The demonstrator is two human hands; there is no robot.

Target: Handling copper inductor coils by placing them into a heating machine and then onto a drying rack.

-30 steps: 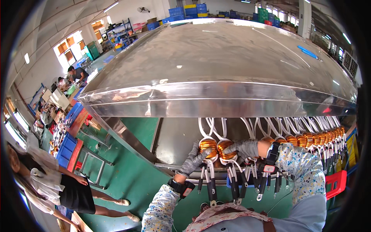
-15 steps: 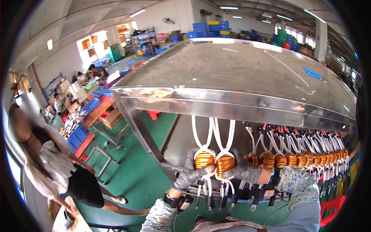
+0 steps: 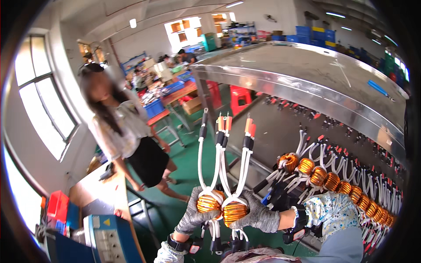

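Note:
Two copper-wound toroidal coils are held side by side in front of me. My left hand (image 3: 188, 218), in a grey glove, is closed around the left coil (image 3: 208, 203). Wrapped on the outer side of the right coil (image 3: 235, 213) is my right hand (image 3: 259, 214), gloved the same way. White-sleeved leads (image 3: 222, 168) rise from both coils to black and red sleeved ends with metal lugs. Shorter leads (image 3: 214, 230) hang below. Palms and some fingertips are hidden behind the coils.
Right of my hands, a row of similar coils (image 3: 332, 181) lies on the shelf under a metal table (image 3: 280, 85). A blue tool (image 3: 380, 89) lies on top. At left, a person (image 3: 127, 127) stands by a wooden bench (image 3: 98, 197) with a blue machine (image 3: 109, 239).
Both coils have come out from the shelf under the metal table, still in my hands. My view has turned left, bringing the bench and blue machine into sight.

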